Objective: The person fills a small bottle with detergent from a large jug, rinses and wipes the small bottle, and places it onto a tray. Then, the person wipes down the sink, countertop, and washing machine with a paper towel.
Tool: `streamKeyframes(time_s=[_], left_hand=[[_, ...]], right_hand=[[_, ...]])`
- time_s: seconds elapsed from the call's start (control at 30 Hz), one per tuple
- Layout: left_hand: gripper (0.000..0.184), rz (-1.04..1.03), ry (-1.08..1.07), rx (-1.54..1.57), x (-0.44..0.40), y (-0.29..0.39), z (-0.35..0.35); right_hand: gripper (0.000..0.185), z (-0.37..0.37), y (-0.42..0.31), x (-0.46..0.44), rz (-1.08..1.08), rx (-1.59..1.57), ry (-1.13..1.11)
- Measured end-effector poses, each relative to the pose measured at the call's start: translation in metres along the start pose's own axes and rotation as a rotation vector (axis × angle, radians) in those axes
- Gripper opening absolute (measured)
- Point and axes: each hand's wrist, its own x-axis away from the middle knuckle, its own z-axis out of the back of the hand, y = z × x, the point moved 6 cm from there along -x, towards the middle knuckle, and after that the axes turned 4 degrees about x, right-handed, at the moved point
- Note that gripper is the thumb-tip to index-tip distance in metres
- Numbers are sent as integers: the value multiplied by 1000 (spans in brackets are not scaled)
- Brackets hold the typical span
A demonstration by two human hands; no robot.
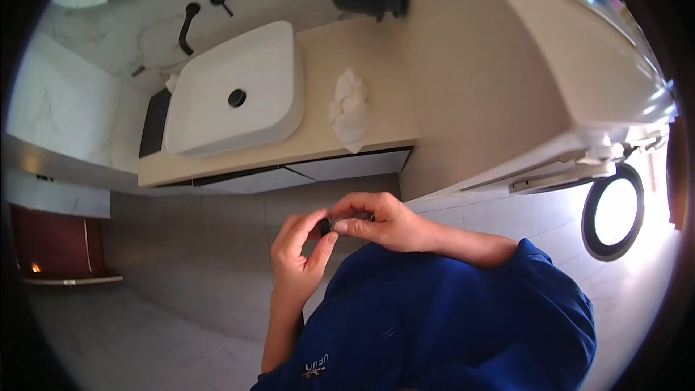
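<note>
My left hand and my right hand meet in front of my body, below the counter's front edge. Between their fingertips is a small dark object, pinched from both sides. Fingers cover most of it, so its kind does not show. Another bit of dark shows under the curled fingers of my right hand; I cannot tell whether it belongs to the same object.
Ahead is a beige counter with a white basin, black drain and wall-mounted black tap. A crumpled white tissue lies right of the basin. A tall beige panel rises to the right; a round black-rimmed mirror-like object stands beyond.
</note>
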Motion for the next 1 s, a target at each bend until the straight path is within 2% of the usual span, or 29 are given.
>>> streamKeyframes(time_s=[0.03,0.13,0.17,0.23,0.27,0.37,0.47,0.5,0.63,0.73,0.87,1.0], left_hand=[[26,36,-15,23,-3,-6,3],[23,162,-20,103,-10,-32,18],[21,207,27,182,-11,-37,25],[20,313,59,259,-10,-60,38],[20,332,79,285,6,-48,29],[15,407,82,403,-14,-69,72],[16,329,144,302,-22,-92,121],[19,244,176,224,-16,-79,109],[22,353,280,190,-13,-137,211],[21,332,362,175,-2,-165,265],[23,415,403,305,-1,-212,298],[24,359,354,204,-44,-227,332]], right_hand=[[29,0,0,-5,-25,-42,34],[28,-5,-4,-28,-72,127,24],[28,-11,-4,-38,-68,134,-30],[29,-17,1,-52,-83,164,23],[29,-22,-4,-30,-42,171,-24],[30,-41,-5,-73,-148,122,46],[32,-67,-2,-111,-164,136,62],[34,-55,4,-95,-123,74,56],[37,-110,7,-179,-225,25,97],[39,-127,7,-227,-206,82,96],[29,-132,15,-289,-200,-5,237],[26,-113,25,-343,-191,-24,376]])
